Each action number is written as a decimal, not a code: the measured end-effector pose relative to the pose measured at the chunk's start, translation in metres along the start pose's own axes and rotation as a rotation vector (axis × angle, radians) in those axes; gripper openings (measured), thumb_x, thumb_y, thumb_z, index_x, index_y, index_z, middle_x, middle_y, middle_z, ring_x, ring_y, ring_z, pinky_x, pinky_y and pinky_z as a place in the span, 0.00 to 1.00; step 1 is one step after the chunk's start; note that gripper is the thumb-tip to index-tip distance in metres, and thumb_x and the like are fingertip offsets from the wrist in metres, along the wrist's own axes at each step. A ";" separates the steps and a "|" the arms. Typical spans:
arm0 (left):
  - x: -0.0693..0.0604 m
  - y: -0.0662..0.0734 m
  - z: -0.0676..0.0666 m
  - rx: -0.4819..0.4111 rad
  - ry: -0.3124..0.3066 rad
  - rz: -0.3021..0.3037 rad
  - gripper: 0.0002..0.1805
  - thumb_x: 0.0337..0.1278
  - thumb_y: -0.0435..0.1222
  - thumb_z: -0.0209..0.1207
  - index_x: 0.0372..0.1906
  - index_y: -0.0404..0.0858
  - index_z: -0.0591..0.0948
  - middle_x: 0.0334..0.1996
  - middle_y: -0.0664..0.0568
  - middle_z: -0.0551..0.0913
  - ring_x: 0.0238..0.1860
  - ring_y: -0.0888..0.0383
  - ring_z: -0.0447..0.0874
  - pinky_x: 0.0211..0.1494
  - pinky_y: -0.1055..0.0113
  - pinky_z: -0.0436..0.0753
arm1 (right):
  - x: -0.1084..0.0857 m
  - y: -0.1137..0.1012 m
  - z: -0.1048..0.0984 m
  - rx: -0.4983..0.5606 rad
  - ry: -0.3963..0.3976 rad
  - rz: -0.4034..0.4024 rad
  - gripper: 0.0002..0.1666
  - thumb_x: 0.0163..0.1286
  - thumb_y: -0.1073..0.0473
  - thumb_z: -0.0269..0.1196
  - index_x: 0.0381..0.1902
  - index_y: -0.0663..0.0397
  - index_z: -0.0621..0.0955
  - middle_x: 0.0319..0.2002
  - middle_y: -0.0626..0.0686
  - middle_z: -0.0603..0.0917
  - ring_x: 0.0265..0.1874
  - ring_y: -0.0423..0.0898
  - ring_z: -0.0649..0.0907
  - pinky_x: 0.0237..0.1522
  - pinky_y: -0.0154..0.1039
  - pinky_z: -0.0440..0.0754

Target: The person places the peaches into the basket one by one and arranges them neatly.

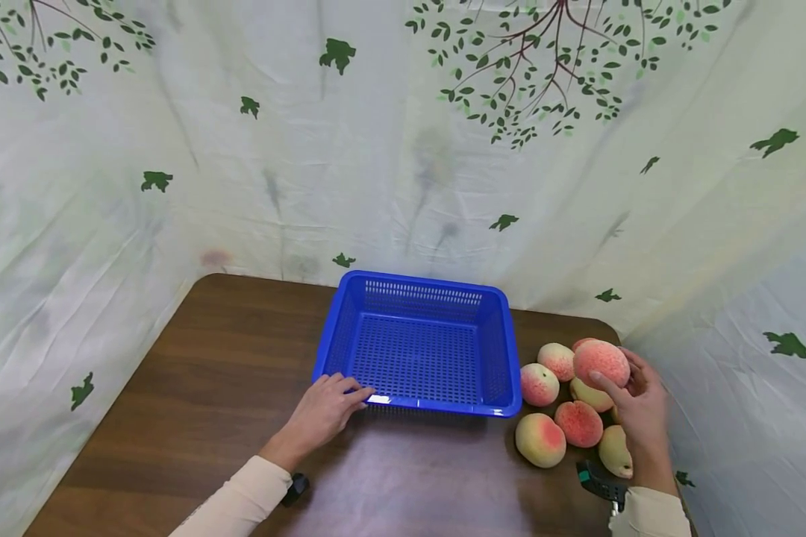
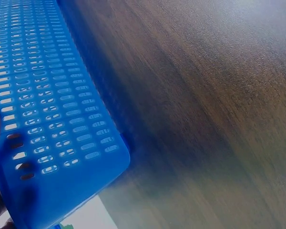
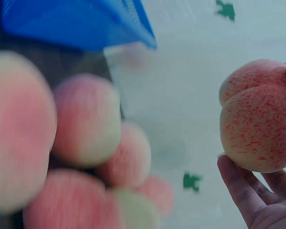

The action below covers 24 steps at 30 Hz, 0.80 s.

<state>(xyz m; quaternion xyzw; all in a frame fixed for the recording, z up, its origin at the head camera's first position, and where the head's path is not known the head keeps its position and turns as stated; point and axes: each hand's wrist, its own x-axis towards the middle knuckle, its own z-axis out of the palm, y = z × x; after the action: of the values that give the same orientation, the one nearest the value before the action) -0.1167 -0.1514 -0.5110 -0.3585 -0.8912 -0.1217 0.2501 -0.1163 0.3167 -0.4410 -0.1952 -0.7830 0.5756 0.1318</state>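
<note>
My right hand (image 1: pixel 645 409) grips a red-speckled peach (image 1: pixel 601 363) above the other peaches at the table's right side. In the right wrist view the held peach (image 3: pixel 258 119) shows its crease, with fingers (image 3: pixel 240 188) beneath it. A blue plastic basket (image 1: pixel 436 406) with slotted walls stands at the table's back middle, its mesh floor bare. At its near left corner my left hand (image 1: pixel 327 409) holds the rim, fingers curled over it. The left wrist view shows the basket's slotted outer wall (image 2: pixel 93 160) and only parts of that hand at the left edge.
Several loose peaches, including a yellow-and-red one (image 1: pixel 540 441) and a red one (image 1: pixel 579 424), cluster right of the basket. The brown wooden table (image 1: pixel 228 373) runs back to a white cloth curtain (image 1: pixel 389 186) with green leaf prints. More curtain hangs at both sides.
</note>
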 end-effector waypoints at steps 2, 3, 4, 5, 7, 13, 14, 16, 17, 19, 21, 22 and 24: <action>0.000 0.000 0.000 0.005 0.003 0.000 0.13 0.46 0.39 0.68 0.42 0.46 0.87 0.30 0.56 0.82 0.29 0.55 0.75 0.30 0.63 0.70 | 0.002 -0.006 0.011 -0.014 -0.028 -0.034 0.39 0.60 0.55 0.70 0.68 0.47 0.69 0.59 0.50 0.74 0.46 0.34 0.75 0.41 0.21 0.73; 0.000 0.000 0.000 0.009 0.003 0.000 0.14 0.46 0.38 0.68 0.42 0.46 0.87 0.30 0.56 0.82 0.30 0.55 0.75 0.30 0.64 0.70 | 0.003 -0.009 0.016 -0.017 -0.041 -0.047 0.39 0.60 0.55 0.70 0.68 0.47 0.69 0.59 0.50 0.74 0.46 0.35 0.75 0.42 0.22 0.73; 0.000 0.000 0.000 0.011 0.004 0.000 0.14 0.46 0.38 0.69 0.42 0.46 0.87 0.30 0.56 0.82 0.30 0.55 0.75 0.30 0.63 0.69 | 0.004 -0.012 0.021 -0.020 -0.057 -0.062 0.39 0.61 0.55 0.69 0.68 0.47 0.69 0.59 0.50 0.73 0.46 0.35 0.75 0.42 0.22 0.73; 0.000 0.000 0.000 0.014 0.003 0.000 0.14 0.46 0.38 0.69 0.42 0.46 0.87 0.30 0.56 0.82 0.30 0.55 0.75 0.30 0.64 0.69 | 0.004 -0.016 0.026 -0.009 -0.079 -0.072 0.38 0.61 0.55 0.69 0.68 0.47 0.68 0.59 0.50 0.73 0.46 0.36 0.75 0.42 0.23 0.74; 0.000 0.000 0.000 0.020 0.002 -0.002 0.14 0.45 0.39 0.69 0.42 0.47 0.87 0.30 0.56 0.82 0.29 0.55 0.75 0.30 0.64 0.69 | 0.006 -0.023 0.037 0.003 -0.117 -0.089 0.38 0.61 0.55 0.69 0.68 0.47 0.68 0.58 0.49 0.73 0.47 0.37 0.75 0.43 0.25 0.74; 0.000 0.001 -0.002 0.036 -0.029 -0.019 0.13 0.46 0.39 0.69 0.42 0.48 0.87 0.31 0.56 0.82 0.29 0.56 0.74 0.30 0.64 0.68 | 0.010 -0.043 0.074 0.008 -0.230 -0.174 0.39 0.61 0.56 0.69 0.68 0.51 0.67 0.59 0.52 0.74 0.49 0.38 0.75 0.46 0.27 0.74; 0.001 0.002 -0.002 0.038 -0.036 -0.021 0.13 0.47 0.39 0.69 0.42 0.48 0.87 0.31 0.56 0.82 0.29 0.56 0.74 0.30 0.64 0.68 | 0.011 -0.046 0.080 0.014 -0.246 -0.191 0.39 0.61 0.56 0.70 0.68 0.52 0.68 0.59 0.53 0.75 0.49 0.38 0.76 0.46 0.28 0.74; 0.001 0.002 -0.003 0.044 -0.051 -0.021 0.13 0.48 0.39 0.68 0.43 0.48 0.87 0.31 0.56 0.82 0.29 0.56 0.74 0.30 0.64 0.68 | 0.014 -0.053 0.092 0.032 -0.279 -0.219 0.39 0.60 0.57 0.70 0.67 0.53 0.68 0.59 0.56 0.75 0.48 0.39 0.76 0.47 0.29 0.75; 0.002 0.002 -0.003 0.047 -0.056 -0.021 0.13 0.48 0.39 0.68 0.43 0.48 0.87 0.31 0.56 0.82 0.29 0.55 0.74 0.30 0.64 0.68 | 0.015 -0.056 0.099 0.035 -0.294 -0.233 0.39 0.60 0.56 0.70 0.67 0.54 0.69 0.59 0.57 0.76 0.48 0.40 0.77 0.47 0.30 0.75; 0.002 0.002 -0.003 0.051 -0.061 -0.019 0.13 0.48 0.39 0.68 0.43 0.48 0.87 0.31 0.56 0.82 0.29 0.55 0.74 0.29 0.64 0.68 | 0.018 -0.062 0.111 0.052 -0.329 -0.246 0.39 0.59 0.57 0.71 0.66 0.54 0.69 0.59 0.58 0.76 0.48 0.43 0.78 0.47 0.31 0.76; 0.002 0.002 -0.003 0.052 -0.060 -0.019 0.13 0.47 0.39 0.69 0.42 0.48 0.87 0.31 0.57 0.82 0.29 0.56 0.74 0.29 0.64 0.68 | 0.021 -0.067 0.124 0.055 -0.364 -0.249 0.39 0.59 0.57 0.71 0.66 0.54 0.69 0.59 0.58 0.75 0.48 0.45 0.78 0.47 0.33 0.76; 0.002 0.002 -0.003 0.050 -0.058 -0.022 0.13 0.47 0.39 0.69 0.42 0.48 0.87 0.31 0.57 0.82 0.29 0.56 0.74 0.29 0.64 0.68 | 0.023 -0.070 0.131 0.055 -0.382 -0.254 0.39 0.59 0.57 0.71 0.66 0.53 0.69 0.60 0.58 0.75 0.48 0.45 0.78 0.47 0.33 0.76; 0.002 0.002 -0.003 0.045 -0.051 -0.025 0.13 0.46 0.39 0.69 0.42 0.48 0.87 0.30 0.57 0.82 0.29 0.56 0.74 0.29 0.65 0.68 | 0.027 -0.075 0.145 0.065 -0.421 -0.262 0.39 0.58 0.58 0.71 0.66 0.53 0.69 0.60 0.58 0.75 0.49 0.48 0.77 0.47 0.35 0.76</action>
<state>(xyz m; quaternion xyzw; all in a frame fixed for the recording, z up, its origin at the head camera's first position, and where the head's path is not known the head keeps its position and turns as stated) -0.1153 -0.1502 -0.5070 -0.3443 -0.9043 -0.0954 0.2337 -0.2139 0.1863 -0.4136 0.0366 -0.7931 0.6063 0.0456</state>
